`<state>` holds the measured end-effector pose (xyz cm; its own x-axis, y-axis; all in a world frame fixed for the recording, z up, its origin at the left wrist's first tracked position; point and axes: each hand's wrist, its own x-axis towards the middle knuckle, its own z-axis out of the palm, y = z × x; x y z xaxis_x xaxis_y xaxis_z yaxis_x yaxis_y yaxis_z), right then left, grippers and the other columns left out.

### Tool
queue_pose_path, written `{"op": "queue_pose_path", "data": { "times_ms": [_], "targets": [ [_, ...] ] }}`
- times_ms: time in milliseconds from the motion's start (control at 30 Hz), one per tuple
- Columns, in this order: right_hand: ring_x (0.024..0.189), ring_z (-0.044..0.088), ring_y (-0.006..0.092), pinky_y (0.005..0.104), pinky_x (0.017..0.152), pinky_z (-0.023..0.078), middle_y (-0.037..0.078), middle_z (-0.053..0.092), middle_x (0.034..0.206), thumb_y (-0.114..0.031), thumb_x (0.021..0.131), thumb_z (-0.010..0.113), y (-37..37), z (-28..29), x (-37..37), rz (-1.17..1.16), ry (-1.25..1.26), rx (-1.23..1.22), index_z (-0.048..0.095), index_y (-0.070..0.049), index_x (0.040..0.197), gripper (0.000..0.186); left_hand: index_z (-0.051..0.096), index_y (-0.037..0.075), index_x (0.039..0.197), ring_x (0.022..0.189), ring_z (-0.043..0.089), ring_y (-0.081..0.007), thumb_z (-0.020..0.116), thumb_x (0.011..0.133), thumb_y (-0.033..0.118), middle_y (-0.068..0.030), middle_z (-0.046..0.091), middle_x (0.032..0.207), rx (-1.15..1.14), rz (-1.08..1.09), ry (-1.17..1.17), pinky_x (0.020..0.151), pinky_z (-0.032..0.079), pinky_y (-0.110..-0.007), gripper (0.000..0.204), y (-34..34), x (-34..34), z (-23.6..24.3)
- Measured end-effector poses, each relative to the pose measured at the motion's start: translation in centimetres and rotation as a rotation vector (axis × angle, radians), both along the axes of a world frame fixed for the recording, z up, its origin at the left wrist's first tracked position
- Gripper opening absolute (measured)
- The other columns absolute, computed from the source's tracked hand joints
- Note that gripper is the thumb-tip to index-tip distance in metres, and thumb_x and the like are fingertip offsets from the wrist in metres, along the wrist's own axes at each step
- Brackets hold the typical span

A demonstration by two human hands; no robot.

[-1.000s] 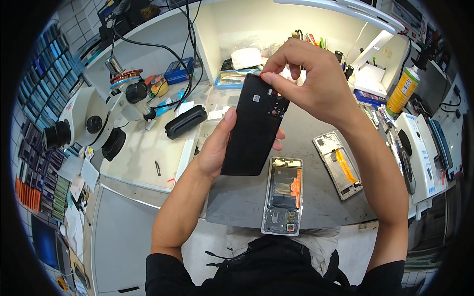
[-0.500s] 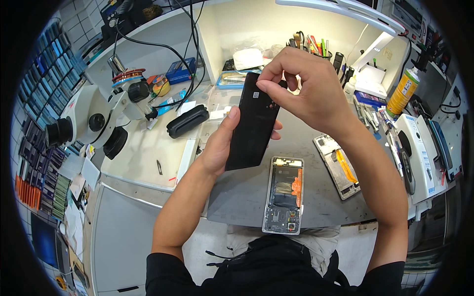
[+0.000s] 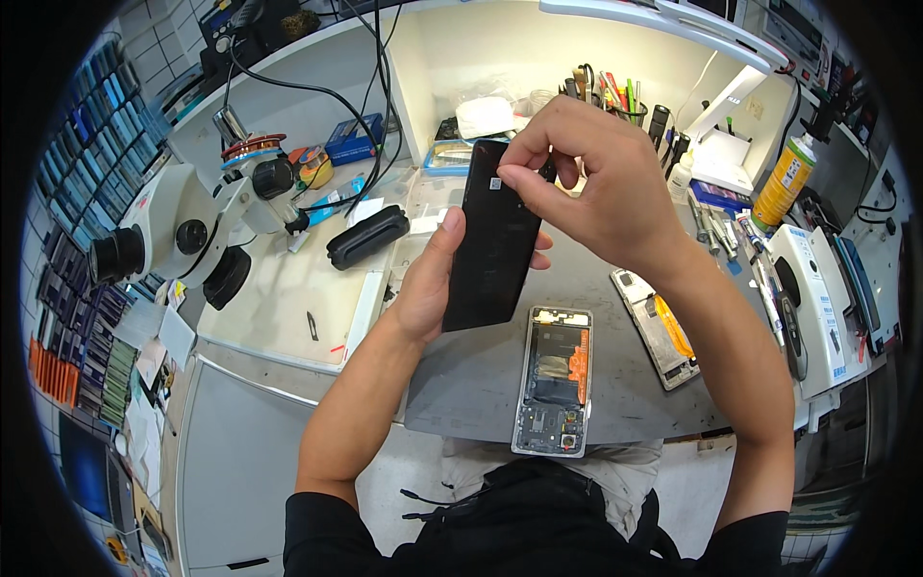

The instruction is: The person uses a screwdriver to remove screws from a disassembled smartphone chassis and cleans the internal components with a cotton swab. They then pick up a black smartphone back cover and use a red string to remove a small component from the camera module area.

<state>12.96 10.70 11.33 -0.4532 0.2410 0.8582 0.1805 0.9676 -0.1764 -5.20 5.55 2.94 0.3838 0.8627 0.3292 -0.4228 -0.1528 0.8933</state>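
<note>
My left hand [image 3: 425, 288] grips a flat black phone back panel [image 3: 486, 260] upright and slightly tilted, thumb along its left edge, fingertips round its right. My right hand [image 3: 601, 192] is at the panel's top, thumb and forefinger pinched beside a small pale label; what is between them is too small to tell. Below lies an opened phone frame [image 3: 552, 389] with dark internals and an orange flex cable. A second silver phone frame [image 3: 642, 319] with a yellow cable lies to the right, partly behind my right forearm.
A white microscope [image 3: 168, 231] stands at the left on a bench with a black case [image 3: 367, 238]. Behind are a desk lamp [image 3: 721, 106] and a pen holder [image 3: 625, 101]. A yellow spray can [image 3: 782, 183] and a white boxy device [image 3: 817, 313] stand at the right.
Since a second ago the panel has risen slightly and turned a little. My right fingertips have shifted down and left from its top edge onto the surface near the label.
</note>
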Motion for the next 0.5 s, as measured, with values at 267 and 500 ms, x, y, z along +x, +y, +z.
{"op": "queue_pose_path", "data": {
  "times_ms": [267, 500],
  "targets": [
    [0.067, 0.065, 0.0197, 0.0302, 0.057, 0.05, 0.003, 0.062, 0.076, -0.011, 0.076, 0.075, -0.45, -0.26, -0.2, -0.051, -0.017, 0.001, 0.065, -0.009, 0.079, 0.011, 0.043, 0.003, 0.142, 0.113, 0.063, -0.0294, 0.021, 0.103, 0.061, -0.0182, 0.062, 0.124, -0.017, 0.013, -0.034, 0.096, 0.049, -0.04, 0.073, -0.04, 0.03, 0.11],
    [0.058, 0.049, 0.0126, 0.0259, 0.052, 0.04, 0.001, 0.06, 0.075, -0.001, 0.076, 0.074, -0.2, -0.61, -0.16, -0.006, -0.006, 0.053, 0.065, -0.007, 0.08, 0.011, 0.044, 0.005, 0.142, 0.111, 0.064, -0.0284, 0.02, 0.102, 0.062, -0.0163, 0.063, 0.122, -0.039, -0.023, -0.127, 0.093, 0.052, -0.038, 0.074, 0.19, -0.43, -0.2]
  ]
}}
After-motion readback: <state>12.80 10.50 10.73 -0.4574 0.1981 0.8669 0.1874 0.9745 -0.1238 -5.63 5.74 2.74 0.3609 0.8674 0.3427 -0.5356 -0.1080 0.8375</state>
